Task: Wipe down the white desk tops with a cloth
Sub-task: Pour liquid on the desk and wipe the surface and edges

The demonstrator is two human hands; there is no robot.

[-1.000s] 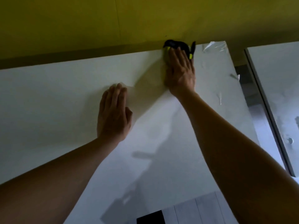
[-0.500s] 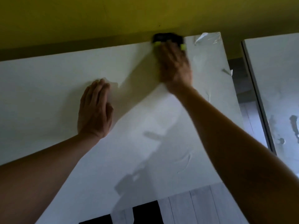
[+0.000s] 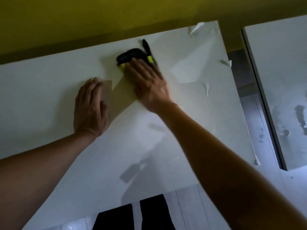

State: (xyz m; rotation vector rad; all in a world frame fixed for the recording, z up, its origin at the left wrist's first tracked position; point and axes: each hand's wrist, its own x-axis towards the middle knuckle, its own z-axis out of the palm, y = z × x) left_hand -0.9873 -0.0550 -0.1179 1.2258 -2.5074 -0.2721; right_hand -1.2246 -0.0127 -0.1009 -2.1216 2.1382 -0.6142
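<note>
Where the yellow-green wall meets the far edge, white desk top filling most of the view, smooth and flat, dim in the low light. Streaked with grey arm shadows across the middle. Second white desk top off to the right, well apart across a narrow gap, blotched with dark smudges. Pale plank floor showing at the near edge, with dark trouser legs below. Thin clear film peeling up at the far right corner, wrinkled and curled, with smaller torn scraps along the right side.

Left hand pressed flat on the desk top, palm down, fingers straight and close together, holding nothing. Right hand just beside it and further up, palm down, fingers spread slightly and laid over the cloth, pinning it to the surface rather than closing around it.

Cloth near the far edge of the first desk top, right of centre: a small bunched black lump, soft-looking, with bright yellow-green edging peeking out beside the fingertips and a thin black strip sticking out behind. Edges blurred, weave too unclear to tell.
</note>
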